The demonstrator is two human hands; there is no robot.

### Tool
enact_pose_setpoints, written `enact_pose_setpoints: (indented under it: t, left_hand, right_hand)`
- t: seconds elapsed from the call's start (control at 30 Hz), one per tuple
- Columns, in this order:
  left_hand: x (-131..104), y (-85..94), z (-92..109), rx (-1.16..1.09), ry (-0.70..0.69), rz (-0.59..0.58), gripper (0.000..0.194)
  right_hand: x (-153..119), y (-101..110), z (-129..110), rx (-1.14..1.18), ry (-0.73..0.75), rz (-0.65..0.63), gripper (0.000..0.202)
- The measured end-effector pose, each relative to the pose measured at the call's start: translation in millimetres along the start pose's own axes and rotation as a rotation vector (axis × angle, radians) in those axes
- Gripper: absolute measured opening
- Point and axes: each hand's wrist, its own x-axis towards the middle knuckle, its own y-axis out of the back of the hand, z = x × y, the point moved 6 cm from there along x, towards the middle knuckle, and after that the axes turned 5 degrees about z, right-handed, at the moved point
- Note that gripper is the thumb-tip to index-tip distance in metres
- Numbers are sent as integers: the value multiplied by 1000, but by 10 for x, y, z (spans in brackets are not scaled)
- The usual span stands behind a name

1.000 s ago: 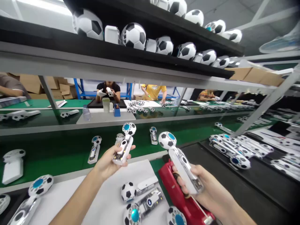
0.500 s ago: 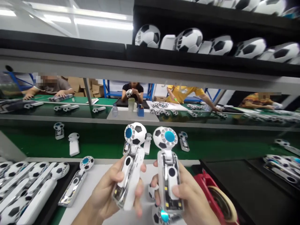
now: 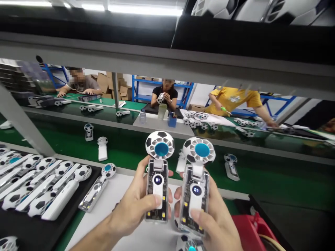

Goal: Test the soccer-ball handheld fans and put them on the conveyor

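Observation:
My left hand (image 3: pixel 136 205) grips a handheld fan (image 3: pixel 157 174) with a football-patterned head and a clear body, upright, thumb on its white button; its small display is lit. My right hand (image 3: pixel 214 219) holds a second fan of the same kind (image 3: pixel 196 181) right beside it, also upright with the display lit and the thumb low on the button strip. Both blue hubs face me. The two fans stand side by side above a white mat (image 3: pixel 117 205).
A black tray (image 3: pixel 15 230) at the left holds several finished fans; one clear fan (image 3: pixel 97 187) lies on the mat's edge. A red tape dispenser (image 3: pixel 251 233) sits at lower right. Loose fans lie on the green conveyor (image 3: pixel 125 146). People work across the belt.
Both fans turned to face me squarely and their displays lit up. My view swung left and lower, bringing the black tray further in and the tape dispenser to the edge.

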Motion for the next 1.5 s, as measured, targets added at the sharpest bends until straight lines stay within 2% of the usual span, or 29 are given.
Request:
enact_pose_setpoints:
  t: [0.1, 0.2, 0.37, 0.53, 0.73, 1.0, 1.23, 1.33, 1.4, 1.47, 1.5]
  left_hand:
    - [21, -12, -35, -9, 18, -37, 88]
    - [25, -3, -34, 33, 3, -22, 84]
    - [7, 20, -61, 91, 16, 36, 78]
    - [1, 14, -102, 10, 39, 37, 76]
    - [14, 1, -58, -26, 51, 50, 68]
    - [59, -12, -92, -52, 64, 27, 77]
    - [34, -56, -93, -50, 47, 30, 81]
    - [20, -16, -62, 23, -32, 107, 73]
    - [14, 72, -15, 177, -131, 249, 53]
    - [-12, 156, 77, 364, -247, 420, 35]
    - [-27, 170, 127, 398, -286, 461, 31]
  right_hand:
    - [22, 17, 24, -13, -24, -18, 95]
    - [41, 42, 56, -5, -12, -15, 94]
    - [97, 84, 114, 48, 6, 13, 79]
    - [128, 60, 104, 61, 41, -28, 76]
    - [131, 9, 102, 50, 45, -72, 72]
    - [148, 35, 150, 7, 9, -29, 79]
    - [96, 5, 78, 35, 91, -10, 74]
    - [57, -59, 53, 56, 143, -29, 78]
    - [32, -69, -10, 65, 239, 11, 76]
    - [12, -54, -71, 122, 271, 40, 59]
    - [5, -48, -98, 167, 252, 19, 49]
